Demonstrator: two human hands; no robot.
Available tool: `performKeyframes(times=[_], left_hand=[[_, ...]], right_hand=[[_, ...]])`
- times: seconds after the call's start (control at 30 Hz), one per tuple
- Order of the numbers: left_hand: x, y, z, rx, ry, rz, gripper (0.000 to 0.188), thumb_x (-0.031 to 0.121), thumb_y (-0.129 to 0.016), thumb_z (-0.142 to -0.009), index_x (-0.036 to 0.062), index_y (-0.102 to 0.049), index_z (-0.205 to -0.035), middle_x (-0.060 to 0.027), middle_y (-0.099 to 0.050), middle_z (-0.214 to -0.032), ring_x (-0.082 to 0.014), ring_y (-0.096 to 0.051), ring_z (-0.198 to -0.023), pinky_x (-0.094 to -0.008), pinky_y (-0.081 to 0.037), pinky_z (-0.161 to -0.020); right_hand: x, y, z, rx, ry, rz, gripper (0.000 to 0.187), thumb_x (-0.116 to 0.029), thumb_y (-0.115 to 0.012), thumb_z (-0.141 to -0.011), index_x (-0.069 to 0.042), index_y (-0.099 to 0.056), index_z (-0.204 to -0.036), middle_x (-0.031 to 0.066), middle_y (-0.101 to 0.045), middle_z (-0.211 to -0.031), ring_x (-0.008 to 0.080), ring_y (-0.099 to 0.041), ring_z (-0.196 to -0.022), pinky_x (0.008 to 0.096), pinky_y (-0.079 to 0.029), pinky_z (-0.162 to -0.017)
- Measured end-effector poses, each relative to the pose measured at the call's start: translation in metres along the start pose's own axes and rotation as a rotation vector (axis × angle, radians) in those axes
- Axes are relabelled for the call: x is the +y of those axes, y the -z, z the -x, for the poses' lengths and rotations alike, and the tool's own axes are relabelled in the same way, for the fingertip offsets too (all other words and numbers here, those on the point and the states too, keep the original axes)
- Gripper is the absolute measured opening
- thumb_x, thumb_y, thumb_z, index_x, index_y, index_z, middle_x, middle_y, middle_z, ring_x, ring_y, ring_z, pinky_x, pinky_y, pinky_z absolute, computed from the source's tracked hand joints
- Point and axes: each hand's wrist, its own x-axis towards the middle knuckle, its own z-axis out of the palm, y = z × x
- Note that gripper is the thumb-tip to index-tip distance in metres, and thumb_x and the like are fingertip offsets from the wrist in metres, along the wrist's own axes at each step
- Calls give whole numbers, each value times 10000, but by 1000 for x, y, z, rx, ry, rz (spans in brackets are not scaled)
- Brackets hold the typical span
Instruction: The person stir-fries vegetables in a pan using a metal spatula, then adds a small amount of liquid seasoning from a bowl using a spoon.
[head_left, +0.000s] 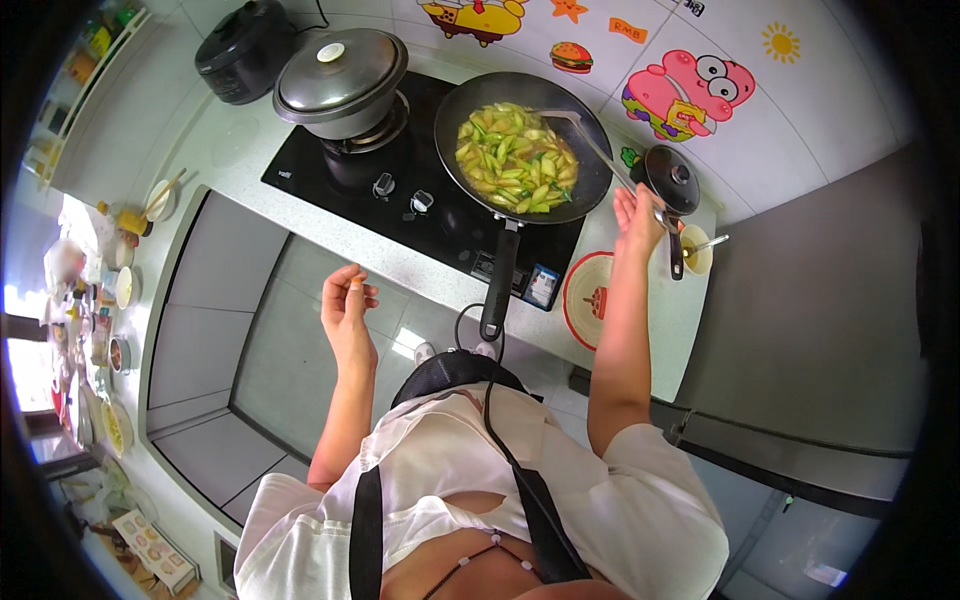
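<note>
My right hand is closed around the handle of a metal spatula. The spatula's head reaches into the right side of a dark wok, at the edge of the cooked green vegetable pieces in some liquid. The wok sits on the right part of a black gas stove, its black handle pointing toward me. Away from the wok, my left hand hangs in the air in front of the counter, fingers loosely curled and apart. A small orange spot shows at its thumb tip; nothing held is visible.
A lidded grey pot stands on the left burner, with a black cooker behind. To the right are a red-rimmed plate, a small lidded black pan and a bowl with a spoon. Bowls and jars line the left counter.
</note>
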Motion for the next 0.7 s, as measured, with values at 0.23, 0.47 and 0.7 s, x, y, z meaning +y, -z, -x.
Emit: performKeyframes(times=[0.23, 0.47, 0.7], left_hand=[[0, 0, 3, 3, -8, -2, 174, 123, -519, -850, 53, -530, -1008, -22, -544, -906, -91, -500, -730, -208, -394, -639], [0, 2, 6, 47, -11, -26, 172, 130, -514, -854, 54, -530, -1007, -19, -542, -907, -93, -498, -733, -214, -394, -644], [2, 1, 9, 43, -18, -13, 165, 118, -508, -856, 42, -528, -1002, -28, -543, -897, -98, -510, -729, -217, -403, -637]], right_hand=[[14, -10, 2, -51, -29, 95, 185, -127, -580, -786, -17, -502, -913, 127, -605, -762, 200, -627, -644, 276, -518, -578], [-9, 40, 16, 110, 16, 150, 161, -121, -574, -788, -17, -527, -903, 126, -602, -773, 183, -616, -628, 258, -504, -560], [9, 22, 0, -45, 51, 187, 183, -126, -574, -787, -10, -519, -917, 133, -606, -766, 186, -623, -617, 250, -497, -544]])
